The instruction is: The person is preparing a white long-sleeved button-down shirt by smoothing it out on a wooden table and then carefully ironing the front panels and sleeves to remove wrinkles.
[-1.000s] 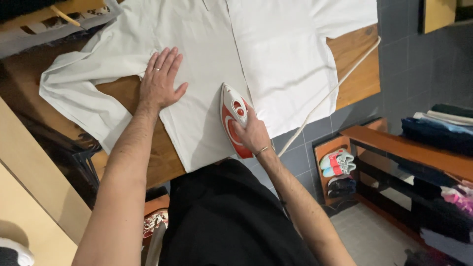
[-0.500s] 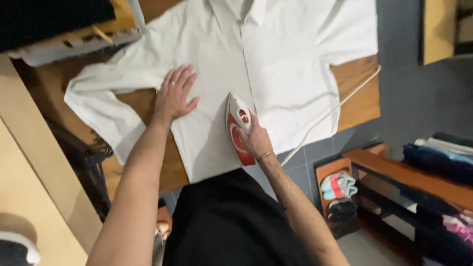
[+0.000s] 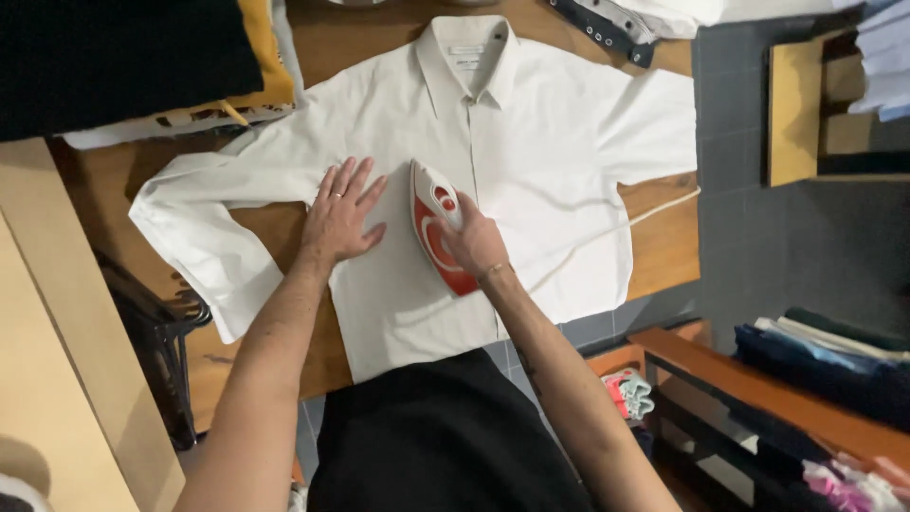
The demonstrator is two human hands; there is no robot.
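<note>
1. The white shirt (image 3: 531,142) lies flat, front up, on the wooden table (image 3: 678,256).
2. The right hand (image 3: 477,239) is closed around the handle of the red and white iron (image 3: 438,228), on the shirt front beside the button strip.
3. The left hand (image 3: 339,216), fingers spread, presses the cloth flat; it is best kept clear of the iron.
4. The cord (image 3: 616,232) trails right; it should stay off the fabric.

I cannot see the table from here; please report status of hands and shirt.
Left hand flat on white shirt. Right hand grips red and white iron on shirt front. Iron cord trails right, not blocking.
</note>
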